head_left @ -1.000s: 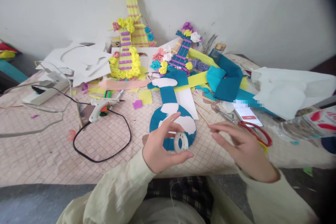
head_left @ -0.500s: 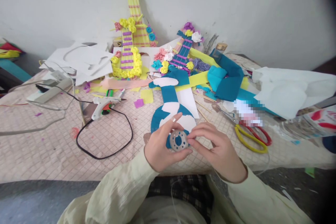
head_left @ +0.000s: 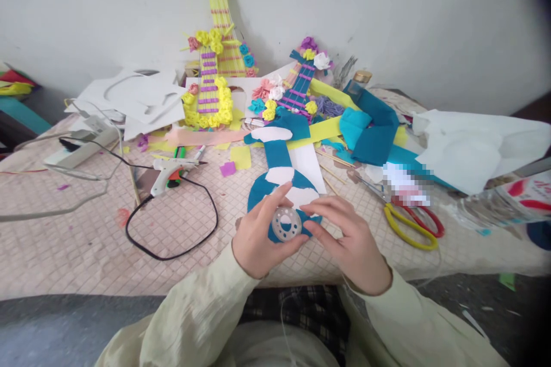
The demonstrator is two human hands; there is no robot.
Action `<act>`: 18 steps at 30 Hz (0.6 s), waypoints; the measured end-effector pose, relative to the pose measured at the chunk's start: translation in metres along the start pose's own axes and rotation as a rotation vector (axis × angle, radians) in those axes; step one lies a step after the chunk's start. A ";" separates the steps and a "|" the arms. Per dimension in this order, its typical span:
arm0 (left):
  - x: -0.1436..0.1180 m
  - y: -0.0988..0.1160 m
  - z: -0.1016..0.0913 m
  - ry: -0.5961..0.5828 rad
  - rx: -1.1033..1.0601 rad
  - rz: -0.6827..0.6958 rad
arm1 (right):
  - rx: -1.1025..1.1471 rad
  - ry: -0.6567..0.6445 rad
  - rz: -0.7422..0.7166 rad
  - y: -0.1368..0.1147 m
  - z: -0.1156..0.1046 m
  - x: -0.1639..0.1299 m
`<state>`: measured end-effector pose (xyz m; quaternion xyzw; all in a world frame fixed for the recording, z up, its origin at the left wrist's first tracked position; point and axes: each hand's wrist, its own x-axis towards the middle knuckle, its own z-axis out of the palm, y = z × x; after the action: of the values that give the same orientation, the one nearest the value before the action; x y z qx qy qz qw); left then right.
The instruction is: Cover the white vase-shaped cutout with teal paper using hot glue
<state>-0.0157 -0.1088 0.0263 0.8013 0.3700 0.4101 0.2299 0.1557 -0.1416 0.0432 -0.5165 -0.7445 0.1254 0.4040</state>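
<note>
1. A small clear spool point(head_left: 286, 223) is held up just above the teal-and-white guitar cutout point(head_left: 275, 160), its flat face turned toward the camera — a position that seems chosen so its rim can be reached.
2. The left hand point(head_left: 258, 241) is half closed, the spool pinched between thumb and fingers.
3. The right hand point(head_left: 350, 246) is loosely curled, its fingertips at the spool's edge; nothing is gripped. Scissors point(head_left: 411, 223) lie nearby — untouched.

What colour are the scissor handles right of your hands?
Scissors: one yellow handle, one red; head view.
</note>
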 end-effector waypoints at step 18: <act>0.000 0.005 0.002 0.119 0.071 0.055 | -0.110 -0.024 -0.053 -0.005 0.003 -0.002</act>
<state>-0.0119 -0.1124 0.0286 0.7931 0.3752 0.4495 0.1676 0.1501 -0.1449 0.0439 -0.5165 -0.7686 0.0798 0.3690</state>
